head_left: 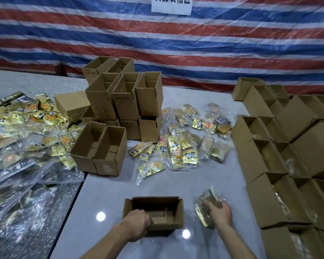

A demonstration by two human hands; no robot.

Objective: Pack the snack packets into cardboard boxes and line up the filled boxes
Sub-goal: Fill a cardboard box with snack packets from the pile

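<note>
You have one open box (153, 203) in front of you, one bundle of packets (208, 195) beside it, and two hands in view: left hand (137, 224), right hand (220, 212). The stack of empty boxes (125, 101) counts about twelve. Loose packets lie in two heaps, left heap (26, 131) and centre heap (185, 144), each too many to count. The boxes on your right (266, 159) number over ten, running out of view.

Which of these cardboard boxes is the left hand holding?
The lone open box nearest the camera: the left hand grips its near rim. The stacked boxes behind and the rows at right go untouched.
</note>
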